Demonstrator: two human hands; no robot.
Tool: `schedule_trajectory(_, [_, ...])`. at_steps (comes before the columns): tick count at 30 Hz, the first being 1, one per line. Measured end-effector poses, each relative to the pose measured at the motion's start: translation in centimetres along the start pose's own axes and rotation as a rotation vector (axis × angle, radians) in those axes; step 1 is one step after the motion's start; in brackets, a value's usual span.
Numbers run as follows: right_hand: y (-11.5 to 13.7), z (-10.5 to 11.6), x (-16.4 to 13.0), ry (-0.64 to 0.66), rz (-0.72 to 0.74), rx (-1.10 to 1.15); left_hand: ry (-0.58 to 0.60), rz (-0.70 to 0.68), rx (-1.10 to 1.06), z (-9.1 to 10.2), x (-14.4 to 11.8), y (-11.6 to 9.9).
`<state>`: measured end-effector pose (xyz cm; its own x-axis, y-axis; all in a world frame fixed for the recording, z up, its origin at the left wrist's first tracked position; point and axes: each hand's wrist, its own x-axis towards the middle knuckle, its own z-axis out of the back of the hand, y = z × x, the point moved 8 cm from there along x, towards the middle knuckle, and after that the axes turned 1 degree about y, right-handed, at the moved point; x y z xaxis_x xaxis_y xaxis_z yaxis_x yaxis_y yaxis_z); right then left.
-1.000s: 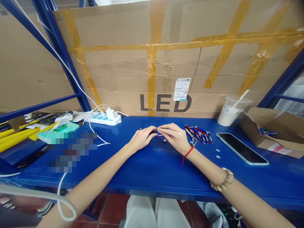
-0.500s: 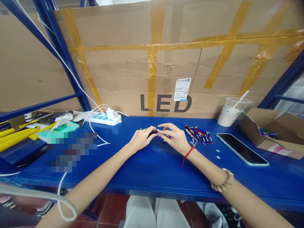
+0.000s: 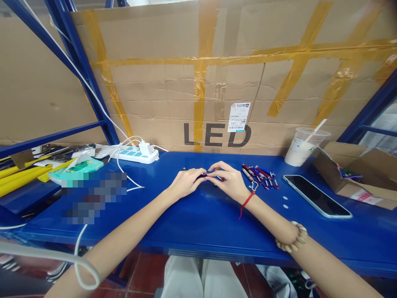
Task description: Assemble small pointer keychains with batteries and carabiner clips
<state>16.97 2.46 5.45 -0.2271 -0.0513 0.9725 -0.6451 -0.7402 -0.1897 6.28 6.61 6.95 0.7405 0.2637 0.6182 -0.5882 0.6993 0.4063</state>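
Note:
My left hand and my right hand meet at the middle of the blue shelf. Both pinch a small purple keychain flashlight between thumb and fingertips, just above the surface. Most of it is hidden by my fingers. A pile of several red, blue and purple keychain flashlights with clips lies right of my right hand. Two small button cells lie on the shelf near my right wrist.
A phone lies face up at the right, a plastic cup with a straw behind it, and an open cardboard box at the far right. A white power strip with cables, a tissue pack and yellow tools are at the left. A taped carton stands behind.
My fingertips have shifted slightly on the small flashlight, and the hands have closed a little nearer together. Nothing else moved.

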Motion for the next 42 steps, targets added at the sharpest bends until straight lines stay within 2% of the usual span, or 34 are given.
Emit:
schedule_trajectory(7, [-0.6, -0.6, -0.1, 0.109, -0.11, 0.008, 0.021, 0.05, 0.009, 0.0, 0.2, 0.4])
schedule_trajectory(12, [-0.9, -0.7, -0.1, 0.137, -0.185, -0.044, -0.128, 0.373, -0.033, 2.1, 0.1, 3.5])
schedule_trajectory(14, [-1.1, -1.4, -0.3, 0.189, -0.181, -0.071, -0.138, 0.486, -0.037, 2.4, -0.1, 4.9])
schedule_trajectory(16, [-1.2, -2.3, -0.6, 0.261, -0.14, -0.087, -0.096, 0.567, -0.024, 2.2, -0.4, 6.0])
schedule_trajectory(19, [-1.1, -3.6, -0.9, 0.351, -0.052, -0.071, 0.048, 0.624, 0.015, 1.0, -0.7, 6.8])
schedule_trajectory(21, [-1.2, -4.0, -1.0, 0.372, -0.04, -0.057, 0.128, 0.636, 0.035, 0.3, -0.8, 6.8])
schedule_trajectory(24, [-1.4, -4.0, -1.0, 0.364, -0.051, -0.041, 0.174, 0.634, 0.01, 0.0, -0.9, 6.4])
schedule_trajectory(28, [-1.3, -3.8, -1.0, 0.335, -0.028, -0.016, 0.23, 0.542, -0.068, 0.0, -0.7, 5.3])
schedule_trajectory(32, [-1.4, -3.7, -1.0, 0.321, -0.022, -0.012, 0.284, 0.453, -0.05, -0.4, -0.7, 4.7])
schedule_trajectory(38, [-1.3, -3.7, -1.0, 0.317, -0.012, 0.0, 0.267, 0.379, 0.023, -1.2, -0.5, 4.2])
schedule_trajectory(42, [-1.2, -3.7, -0.9, 0.311, -0.004, 0.001, 0.239, 0.375, -0.013, -1.1, -0.4, 4.0])
